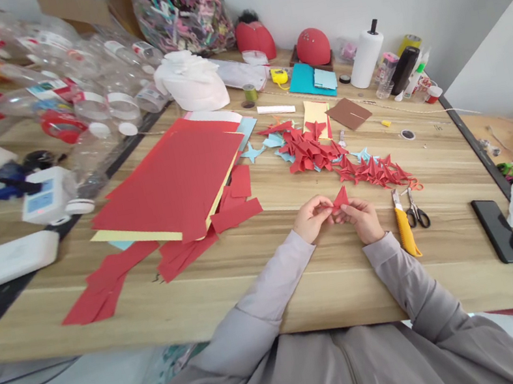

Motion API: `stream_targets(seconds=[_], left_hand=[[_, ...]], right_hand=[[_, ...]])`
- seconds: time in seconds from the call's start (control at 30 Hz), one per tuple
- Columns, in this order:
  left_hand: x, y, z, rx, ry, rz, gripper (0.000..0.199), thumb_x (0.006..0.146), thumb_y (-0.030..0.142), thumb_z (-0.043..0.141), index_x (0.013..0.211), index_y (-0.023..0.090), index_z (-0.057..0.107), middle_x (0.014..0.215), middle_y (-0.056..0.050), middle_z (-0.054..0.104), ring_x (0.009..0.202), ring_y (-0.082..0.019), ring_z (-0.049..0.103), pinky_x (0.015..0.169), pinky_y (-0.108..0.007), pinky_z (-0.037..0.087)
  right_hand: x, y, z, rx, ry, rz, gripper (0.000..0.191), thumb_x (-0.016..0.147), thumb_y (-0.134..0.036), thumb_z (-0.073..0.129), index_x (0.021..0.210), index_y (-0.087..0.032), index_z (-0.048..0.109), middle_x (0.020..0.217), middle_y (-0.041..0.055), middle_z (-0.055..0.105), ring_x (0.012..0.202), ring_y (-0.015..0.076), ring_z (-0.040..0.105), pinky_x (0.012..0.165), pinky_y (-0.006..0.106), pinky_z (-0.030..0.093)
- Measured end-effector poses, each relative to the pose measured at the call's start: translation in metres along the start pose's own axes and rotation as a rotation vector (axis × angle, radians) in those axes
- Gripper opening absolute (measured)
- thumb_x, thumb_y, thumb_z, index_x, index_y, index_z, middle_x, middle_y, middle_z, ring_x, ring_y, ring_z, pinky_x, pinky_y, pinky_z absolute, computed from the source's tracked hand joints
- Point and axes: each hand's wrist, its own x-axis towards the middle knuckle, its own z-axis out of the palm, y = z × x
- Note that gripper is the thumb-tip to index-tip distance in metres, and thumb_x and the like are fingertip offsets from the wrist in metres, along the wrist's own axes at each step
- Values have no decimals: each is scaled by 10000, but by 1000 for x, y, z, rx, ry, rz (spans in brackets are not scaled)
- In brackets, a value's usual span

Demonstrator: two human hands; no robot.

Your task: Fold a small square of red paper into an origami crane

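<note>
Folded red paper [340, 198] pinched closely between the fingertips of left hand [313, 218] and right hand [359, 219] over the table [303, 289], apparently to keep the creases firm; scissors [415, 210] and cutter [405, 232] kept within reach at right.

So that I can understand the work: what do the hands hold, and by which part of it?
The left hand and right hand together pinch a small folded piece of red paper by its lower part; its pointed top stays free.

Two hands [314, 219], one box cutter [405, 228], one phone [500, 239]
</note>
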Motion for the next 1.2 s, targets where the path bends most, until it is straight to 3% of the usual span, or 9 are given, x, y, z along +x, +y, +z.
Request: stream_targets(seconds=[0.27,0.4,0.5,0.77,1.2], left_hand=[[0,0,-1,-41,-2,-45,93,659,209,610,659,125,569,602,14,565,479,-86,542,530,-235,435],[0,-2,-1,-140,44,-150,175,657,242,617,790,137,572,607,14,593,473,-105,556,515,-255,461],[0,-2,-1,-131,47,-207,208,650,295,645,751,123,587,603,-3,608,483,-112,564,519,-263,474],[0,2,2,-90,30,-180,287,573,342,737,689,111,613,582,-15,635,494,-105,553,533,-261,460],[1,-4,0,-122,13,-223,307,585,375,727,669,114,590,538,3,599,442,-97,528,463,-246,448]], right_hand=[[0,1,-1,-97,16,-10,136,674,-291,701,735,-172,678,672,24,691,525,118,595,524,246,465],[0,1,-1,-90,38,-11,141,661,-284,712,737,-171,673,666,17,688,511,112,584,513,241,454],[0,0,0,-74,51,-13,147,660,-291,712,730,-170,667,662,15,686,499,109,576,501,241,445],[-1,-1,1,-123,7,7,187,663,-347,703,718,-174,653,630,13,678,516,122,581,519,254,448],[0,-1,0,-213,-15,-11,247,717,-409,646,664,-167,639,571,11,651,477,109,563,493,237,434]])
